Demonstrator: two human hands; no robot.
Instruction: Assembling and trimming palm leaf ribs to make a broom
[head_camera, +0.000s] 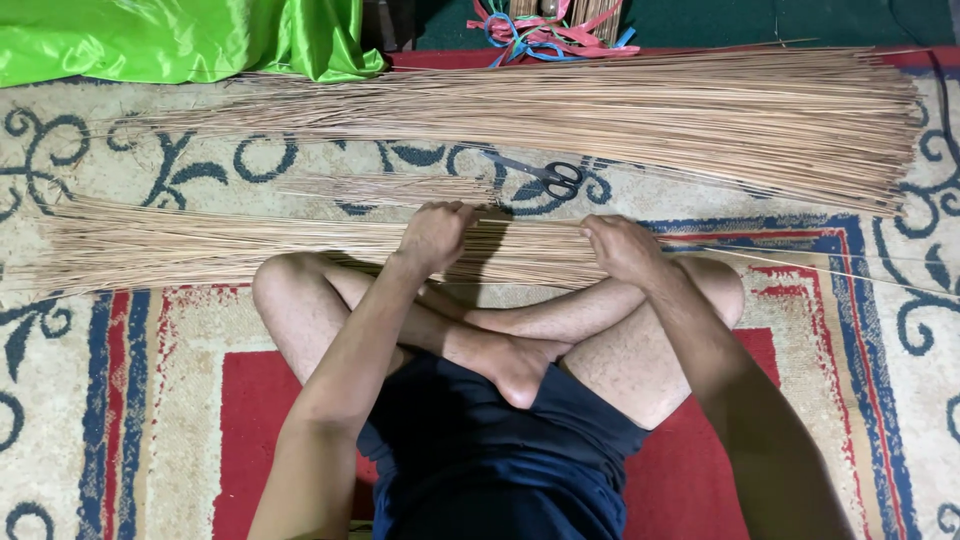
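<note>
I sit cross-legged on a patterned carpet (150, 400). A long bundle of thin tan sticks (200, 245) lies across in front of my knees. My left hand (433, 235) is closed around this bundle near its middle. My right hand (620, 245) grips the same bundle further right, where its thin ends trail off. A much larger pile of the same sticks (650, 110) lies beyond, fanning toward the right. A small loose tuft of sticks (390, 188) rests between the two piles.
Black-handled scissors (548, 175) lie on the carpet just beyond my hands. Bright green shiny cloth (180, 40) is bunched at the far left. A tangle of pink and blue plastic strips (545, 35) sits at the far edge, centre.
</note>
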